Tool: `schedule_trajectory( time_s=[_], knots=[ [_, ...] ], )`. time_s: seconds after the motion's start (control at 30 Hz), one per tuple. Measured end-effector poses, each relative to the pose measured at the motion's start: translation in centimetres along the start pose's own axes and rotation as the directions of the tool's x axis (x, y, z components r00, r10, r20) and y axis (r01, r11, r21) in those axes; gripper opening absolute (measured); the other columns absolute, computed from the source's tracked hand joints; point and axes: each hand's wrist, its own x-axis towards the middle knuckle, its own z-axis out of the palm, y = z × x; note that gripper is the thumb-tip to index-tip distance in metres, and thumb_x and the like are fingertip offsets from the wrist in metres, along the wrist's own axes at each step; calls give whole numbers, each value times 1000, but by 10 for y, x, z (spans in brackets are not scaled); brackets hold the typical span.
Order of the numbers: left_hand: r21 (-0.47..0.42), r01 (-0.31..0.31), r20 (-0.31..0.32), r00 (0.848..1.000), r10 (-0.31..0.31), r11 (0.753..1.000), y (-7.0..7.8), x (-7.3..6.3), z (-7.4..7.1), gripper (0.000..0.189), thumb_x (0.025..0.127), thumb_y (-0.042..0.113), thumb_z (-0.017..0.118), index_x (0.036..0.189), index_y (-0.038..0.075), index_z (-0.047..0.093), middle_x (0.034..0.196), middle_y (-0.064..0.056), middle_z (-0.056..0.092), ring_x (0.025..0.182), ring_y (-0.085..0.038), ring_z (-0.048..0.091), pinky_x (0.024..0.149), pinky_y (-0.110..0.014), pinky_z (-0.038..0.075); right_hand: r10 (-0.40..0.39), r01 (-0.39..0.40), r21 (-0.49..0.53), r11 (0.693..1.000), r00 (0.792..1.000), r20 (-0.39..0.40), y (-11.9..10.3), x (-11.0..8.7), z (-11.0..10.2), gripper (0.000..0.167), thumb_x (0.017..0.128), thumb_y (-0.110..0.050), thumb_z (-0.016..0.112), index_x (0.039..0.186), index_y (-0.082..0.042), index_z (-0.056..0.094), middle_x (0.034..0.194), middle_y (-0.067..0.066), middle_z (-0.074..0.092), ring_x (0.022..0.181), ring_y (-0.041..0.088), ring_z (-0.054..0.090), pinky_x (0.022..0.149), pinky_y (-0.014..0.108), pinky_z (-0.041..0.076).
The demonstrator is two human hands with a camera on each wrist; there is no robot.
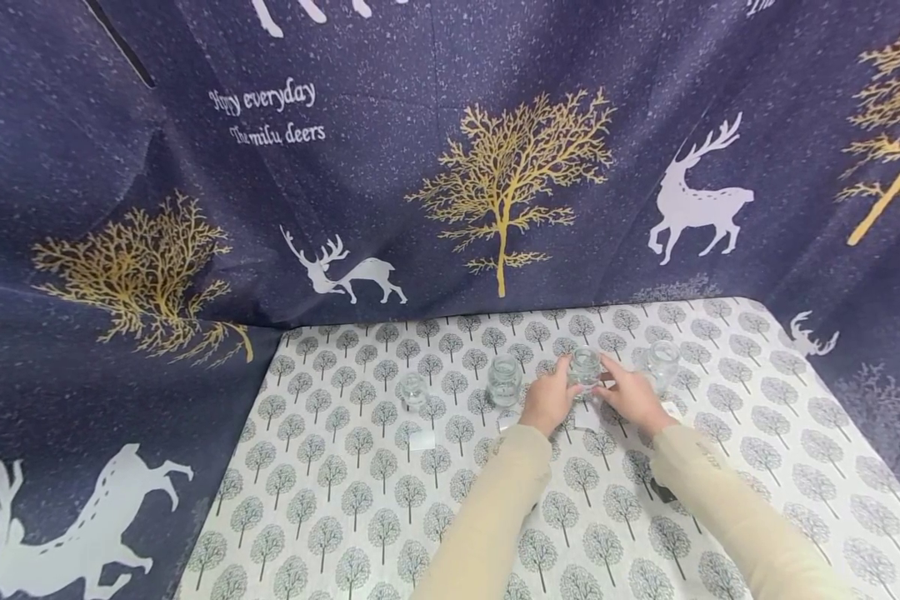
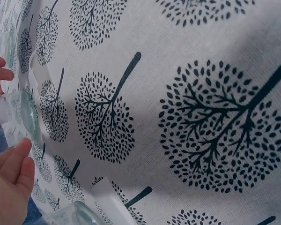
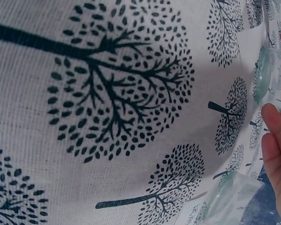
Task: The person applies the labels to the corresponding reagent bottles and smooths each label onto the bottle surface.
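Note:
Both hands are at a clear glass jar (image 1: 585, 363) toward the back right of the table. From its left side my left hand (image 1: 551, 400) holds the jar, and my right hand (image 1: 632, 397) holds it from the right. Its thick base (image 2: 30, 116) shows beside the left fingers (image 2: 19, 168) in the left wrist view. In the right wrist view, the right fingers (image 3: 274, 140) lie close to the same jar (image 3: 261, 77). Whether its base touches the table cannot be told.
A small glass jar (image 1: 414, 390) and a larger one (image 1: 504, 382) stand to the left; another jar (image 1: 662, 363) stands behind the right hand. White cards (image 1: 422, 440) lie in front of the jars on the tree-patterned tablecloth (image 1: 330, 500). A dark blue cloth (image 1: 390, 183) hangs behind.

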Motion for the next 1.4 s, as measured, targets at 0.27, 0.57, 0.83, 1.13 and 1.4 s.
schedule_trajectory(
  time_s=[0.27,0.57,0.83,1.13,1.4],
  knots=[
    [14,-54,17,998,54,998,-9,-2,-3,62,85,40,52,137,33,18,44,7,42,32,-7,36,34,-20,33,8,-12,112,994,999,38,5,-4,-5,73,81,-7,59,140,-9,17,113,29,54,93,40,59,78,46,49],
    [36,-157,-126,979,160,987,-12,1,-11,63,84,39,54,138,26,23,86,4,61,48,-4,44,44,-15,37,98,-110,169,979,992,78,11,-11,-37,66,84,-8,55,140,-8,19,122,28,46,96,39,56,70,41,51],
    [-15,-148,-257,956,139,989,11,3,-21,49,83,38,56,126,22,40,111,5,51,65,-4,50,51,-11,36,82,-89,202,975,996,42,12,-25,-69,50,83,-16,60,127,-1,43,107,25,58,82,27,62,63,31,53],
    [49,-234,-331,914,237,971,32,-7,-8,27,86,36,53,108,21,52,89,11,57,52,2,37,46,-6,25,95,-90,183,979,995,-15,27,-42,-87,37,83,-23,61,110,1,56,96,20,63,71,-12,50,66,23,48],
    [61,-238,-166,955,245,969,45,-18,11,26,87,36,50,112,26,53,101,16,59,89,2,55,84,-17,43,161,-156,218,963,987,-8,48,-53,-83,33,83,-17,60,106,6,55,96,24,61,67,-1,55,59,23,49]
  ],
)
